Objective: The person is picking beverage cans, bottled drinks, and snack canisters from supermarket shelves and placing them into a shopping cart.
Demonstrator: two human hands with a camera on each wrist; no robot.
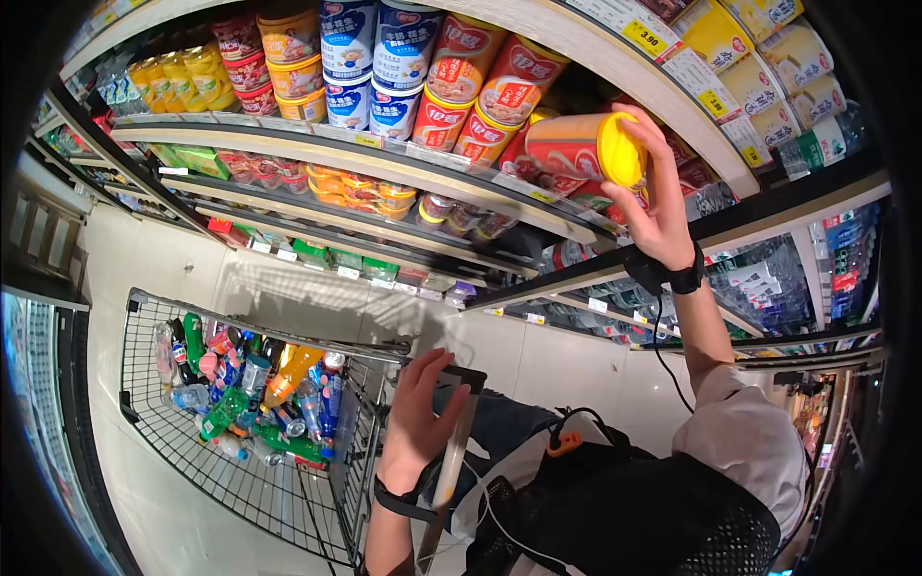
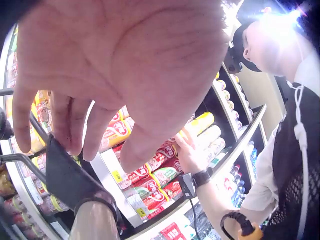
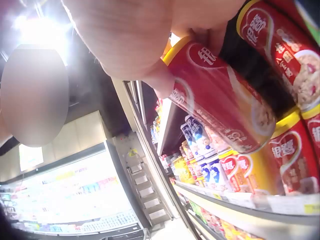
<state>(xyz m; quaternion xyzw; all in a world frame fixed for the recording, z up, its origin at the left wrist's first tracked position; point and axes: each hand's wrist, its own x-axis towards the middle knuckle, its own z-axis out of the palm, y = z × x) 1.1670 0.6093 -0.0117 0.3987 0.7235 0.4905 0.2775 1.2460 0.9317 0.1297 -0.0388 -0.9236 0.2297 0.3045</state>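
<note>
My right hand point(image 1: 663, 206) grips a red can of porridge point(image 1: 567, 149) by its yellow-lidded end, thumb on one side and fingers on the other. The can lies tilted at the shelf front, its far end toward the standing cans. In the right wrist view the can's red printed side point(image 3: 220, 95) shows close under the palm. Lower down, my left hand point(image 1: 420, 413) is beside the shopping cart's handle point(image 1: 459, 451), fingers extended. Its palm point(image 2: 115, 75) fills the upper left wrist view, with nothing held in it.
The shopping cart point(image 1: 132, 300) holds several bottles and cans, including an orange bottle point(image 1: 291, 376). Stacked blue-white cans point(image 1: 346, 58) and red porridge cans point(image 1: 468, 58) stand along the shelf point(image 1: 384, 146). A slanted shelf edge point(image 1: 663, 86) with price tags runs above my right hand.
</note>
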